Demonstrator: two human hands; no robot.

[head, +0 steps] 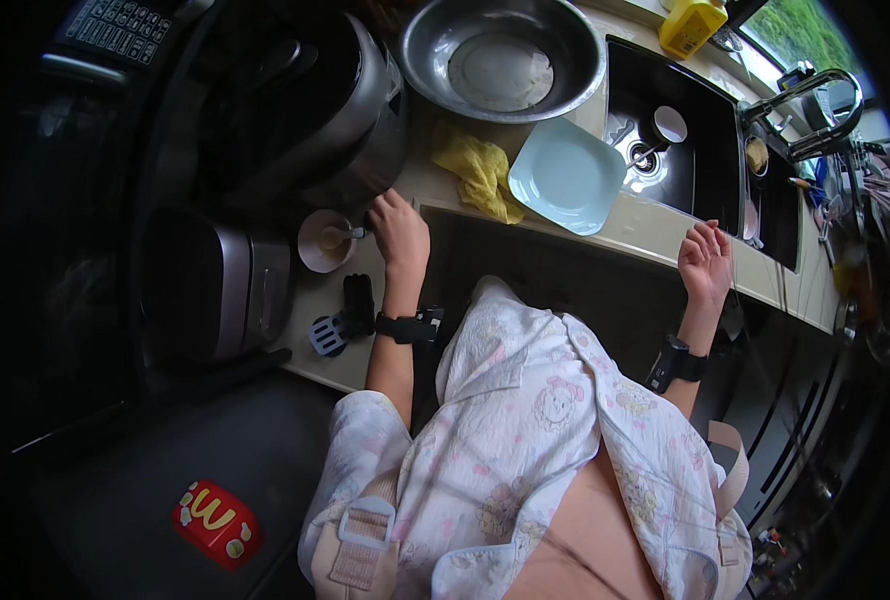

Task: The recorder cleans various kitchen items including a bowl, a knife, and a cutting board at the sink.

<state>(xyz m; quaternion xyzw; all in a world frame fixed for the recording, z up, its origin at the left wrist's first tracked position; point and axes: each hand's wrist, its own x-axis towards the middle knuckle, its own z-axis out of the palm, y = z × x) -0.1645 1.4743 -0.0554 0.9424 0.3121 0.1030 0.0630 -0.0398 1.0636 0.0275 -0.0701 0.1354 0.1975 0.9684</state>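
Observation:
My left hand (pixel 401 229) reaches over the corner of the counter, its fingertips bent against the lower front of a large grey and black rounded appliance (pixel 366 142). Whether something is pinched there is hidden. Just left of those fingers sits a small pale bowl (pixel 311 251) with a spoon (pixel 340 235) resting in it. My right hand (pixel 706 259) is raised by the counter's front edge, palm up, fingers loosely curled and apart, holding nothing. Between the hands, a light blue square plate (pixel 568 176) slightly overhangs that edge, next to a crumpled yellow cloth (pixel 478 172).
A steel basin (pixel 501 71) stands behind the plate. A dark sink (pixel 715 150) holds a long-handled cup (pixel 668 124) under a chrome faucet (pixel 827 86). A pale blue slotted utensil (pixel 328 334) lies near a second appliance (pixel 227 289). A red packet (pixel 217 523) rests lower left.

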